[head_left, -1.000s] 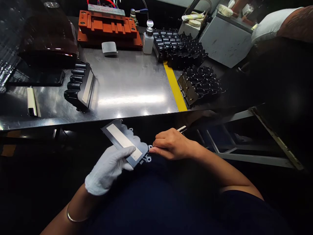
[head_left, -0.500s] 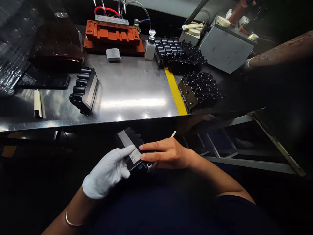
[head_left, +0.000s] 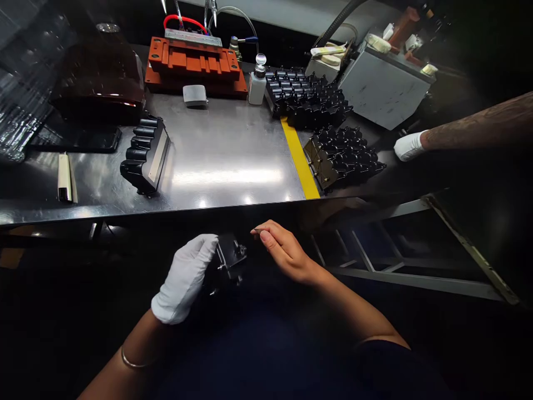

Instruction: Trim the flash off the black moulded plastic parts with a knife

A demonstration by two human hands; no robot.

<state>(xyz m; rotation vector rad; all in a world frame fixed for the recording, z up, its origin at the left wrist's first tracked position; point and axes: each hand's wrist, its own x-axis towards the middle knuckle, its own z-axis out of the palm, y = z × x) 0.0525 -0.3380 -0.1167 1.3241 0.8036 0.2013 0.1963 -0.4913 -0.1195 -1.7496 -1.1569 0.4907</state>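
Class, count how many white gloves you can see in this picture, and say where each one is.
2. One is on the person's left hand, holding a black moulded part; the other is on a co-worker's hand, beside stacked black parts. The co-worker's other hand is out of view, so another may be hidden.

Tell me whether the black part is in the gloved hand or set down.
In hand: the white-gloved left hand grips the black part, away from the steel table.

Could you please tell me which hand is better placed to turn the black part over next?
Probably the left: the gloved left hand already grips the black moulded part, while the bare right hand sits beside it, apparently not touching.
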